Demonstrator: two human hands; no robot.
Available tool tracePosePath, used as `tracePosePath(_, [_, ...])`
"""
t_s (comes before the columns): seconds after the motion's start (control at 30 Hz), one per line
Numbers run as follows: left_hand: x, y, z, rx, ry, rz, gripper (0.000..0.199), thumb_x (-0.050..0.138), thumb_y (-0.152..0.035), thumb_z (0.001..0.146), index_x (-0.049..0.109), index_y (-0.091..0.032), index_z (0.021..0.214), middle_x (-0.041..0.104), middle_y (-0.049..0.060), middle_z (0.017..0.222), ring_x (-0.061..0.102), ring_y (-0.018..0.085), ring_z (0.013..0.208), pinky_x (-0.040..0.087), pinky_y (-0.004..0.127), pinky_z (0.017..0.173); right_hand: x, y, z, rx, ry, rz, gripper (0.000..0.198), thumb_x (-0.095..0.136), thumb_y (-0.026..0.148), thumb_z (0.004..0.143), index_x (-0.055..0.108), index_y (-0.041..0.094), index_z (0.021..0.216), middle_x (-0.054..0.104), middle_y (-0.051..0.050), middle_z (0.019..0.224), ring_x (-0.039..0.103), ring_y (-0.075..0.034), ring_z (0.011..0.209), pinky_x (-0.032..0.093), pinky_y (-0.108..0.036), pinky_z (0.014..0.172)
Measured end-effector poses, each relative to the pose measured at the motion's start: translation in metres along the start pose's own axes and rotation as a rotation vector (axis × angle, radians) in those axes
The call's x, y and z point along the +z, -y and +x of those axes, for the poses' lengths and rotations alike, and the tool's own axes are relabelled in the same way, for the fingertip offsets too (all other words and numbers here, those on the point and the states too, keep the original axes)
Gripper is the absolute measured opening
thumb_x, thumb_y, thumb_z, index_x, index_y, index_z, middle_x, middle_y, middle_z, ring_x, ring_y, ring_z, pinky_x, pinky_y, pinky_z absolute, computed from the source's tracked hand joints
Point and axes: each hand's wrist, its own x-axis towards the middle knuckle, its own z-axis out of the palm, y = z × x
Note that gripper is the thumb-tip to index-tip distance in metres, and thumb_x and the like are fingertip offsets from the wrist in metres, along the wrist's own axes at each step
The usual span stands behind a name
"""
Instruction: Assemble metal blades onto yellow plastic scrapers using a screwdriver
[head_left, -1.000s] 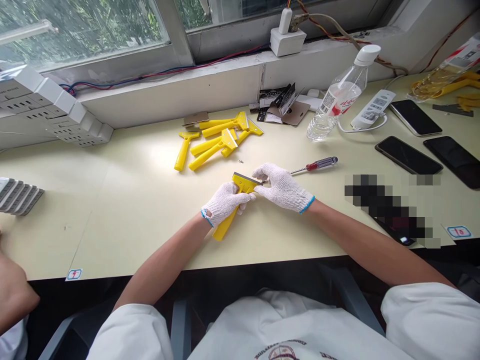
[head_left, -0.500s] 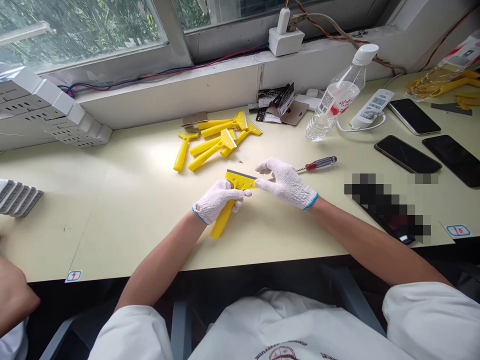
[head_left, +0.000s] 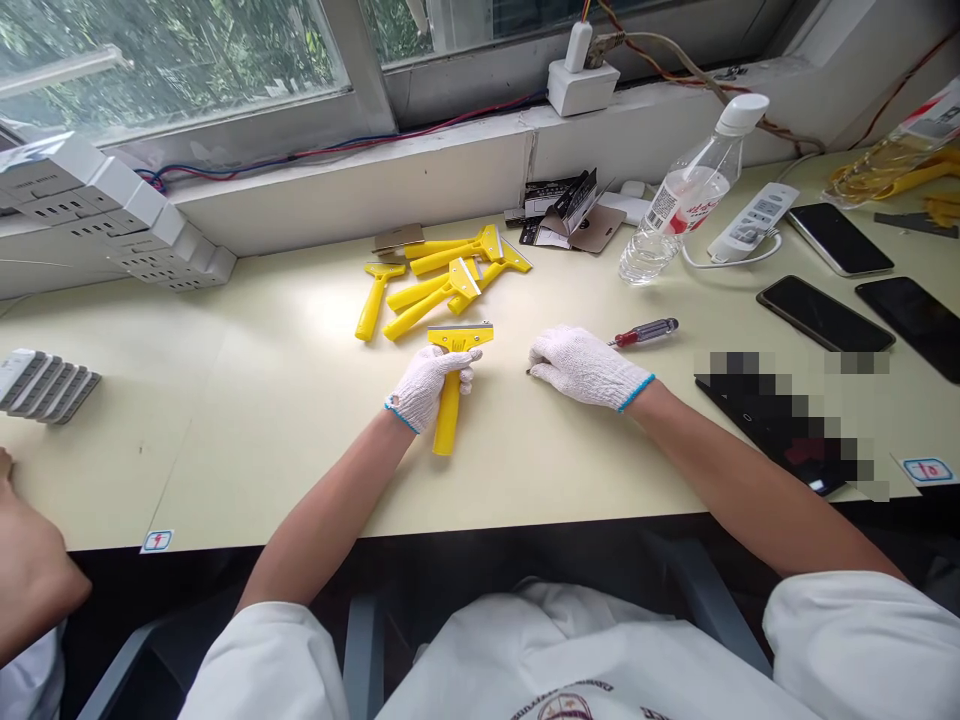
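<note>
My left hand, in a white knit glove, is closed around the neck of a yellow scraper. The scraper's wide head points away from me, with a metal strip along its far edge. Just at that edge lie tiny metal bits, perhaps screws. My right hand, also gloved, rests palm down with curled fingers over the shaft of a screwdriver. Its red and clear handle sticks out to the right, and a dark tip shows by the thumb. Behind the hands lie several more yellow scrapers.
Black cardboard packaging lies by the wall. A water bottle, a power strip and several phones are at the right. White boxes and a grey stack stand left. Another person's arm is at the left edge.
My left hand has turned the scraper more upright and moved it slightly left. My right hand has come away from the scraper head and lowered onto the screwdriver, fingers curling in.
</note>
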Motion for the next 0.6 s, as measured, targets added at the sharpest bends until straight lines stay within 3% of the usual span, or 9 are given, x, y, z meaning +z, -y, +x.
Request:
tracePosePath(0.1, [-0.002, 0.003, 0.002, -0.026, -0.004, 0.042, 0.037, 0.097, -0.028, 0.078, 0.075, -0.014, 0.103, 0.066, 0.003, 0.084, 0.057, 0.009, 0.063, 0.049, 0.025, 0.056, 0.007, 0.005, 0.001, 0.023, -0.034, 0.053, 0.016, 0.080, 0.029, 0.099, 0.077, 0.015, 0.091, 0.074, -0.013, 0.097, 0.068, -0.025, 0.096, 0.053, -0.038, 0.094])
tracePosePath(0.2, [0.000, 0.002, 0.001, -0.028, -0.008, 0.054, 0.033, 0.096, -0.028, 0.079, 0.075, -0.014, 0.100, 0.065, 0.002, 0.079, 0.056, 0.010, 0.063, 0.048, 0.025, 0.057, 0.010, 0.009, -0.001, 0.024, -0.065, 0.093, 0.032, 0.075, 0.044, 0.108, 0.077, 0.014, 0.119, 0.074, -0.013, 0.122, 0.071, -0.022, 0.114, 0.060, -0.041, 0.107])
tracePosePath(0.3, [0.004, -0.001, -0.001, -0.018, -0.019, 0.040, 0.037, 0.096, -0.026, 0.075, 0.074, -0.014, 0.101, 0.066, 0.003, 0.083, 0.055, 0.010, 0.063, 0.048, 0.025, 0.056, 0.011, 0.014, -0.004, 0.020, -0.076, 0.110, 0.042, 0.070, 0.048, 0.112, 0.071, 0.016, 0.139, 0.070, -0.013, 0.139, 0.070, -0.022, 0.124, 0.063, -0.043, 0.110])
tracePosePath(0.5, [0.012, -0.007, -0.005, -0.021, -0.004, 0.125, 0.035, 0.096, -0.030, 0.073, 0.074, -0.014, 0.095, 0.062, 0.001, 0.074, 0.055, 0.011, 0.061, 0.047, 0.027, 0.057, 0.013, 0.021, -0.008, 0.030, -0.073, 0.101, 0.042, 0.070, 0.048, 0.112, 0.072, 0.016, 0.138, 0.070, -0.014, 0.140, 0.071, -0.022, 0.124, 0.064, -0.043, 0.110])
tracePosePath(0.6, [0.013, -0.009, -0.008, -0.015, 0.008, 0.185, 0.030, 0.094, -0.033, 0.075, 0.074, -0.015, 0.091, 0.063, 0.001, 0.071, 0.055, 0.012, 0.060, 0.047, 0.028, 0.059, 0.012, 0.020, -0.009, 0.063, -0.076, 0.076, 0.042, 0.069, 0.052, 0.112, 0.073, 0.015, 0.131, 0.074, -0.012, 0.127, 0.072, -0.020, 0.114, 0.063, -0.039, 0.104])
